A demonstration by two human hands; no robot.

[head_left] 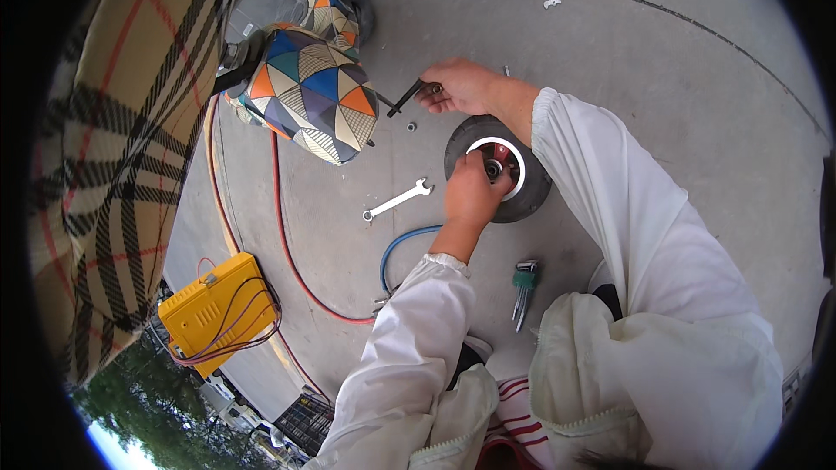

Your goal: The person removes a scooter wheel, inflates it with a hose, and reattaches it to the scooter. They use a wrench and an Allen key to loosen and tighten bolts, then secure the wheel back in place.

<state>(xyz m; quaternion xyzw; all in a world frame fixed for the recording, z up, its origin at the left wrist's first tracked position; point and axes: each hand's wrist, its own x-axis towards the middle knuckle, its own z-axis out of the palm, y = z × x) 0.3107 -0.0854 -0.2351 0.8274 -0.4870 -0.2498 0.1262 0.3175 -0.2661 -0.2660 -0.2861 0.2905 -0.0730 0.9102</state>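
Fingers of right hand (459, 87) wrapped round dark rod (404, 98); left hand (473, 191) at hub (493, 168) of wheel (537, 176), grip unclear. Likely hub work; next move calls for steady wheel.

Left hand (470, 190) touching wheel (517, 158) | right hand (461, 87) holding black tool (406, 99) in its fingers (433, 104) | wrench (398, 201) lying on floor (679, 104) | green-holder key set (524, 287) lying nearby
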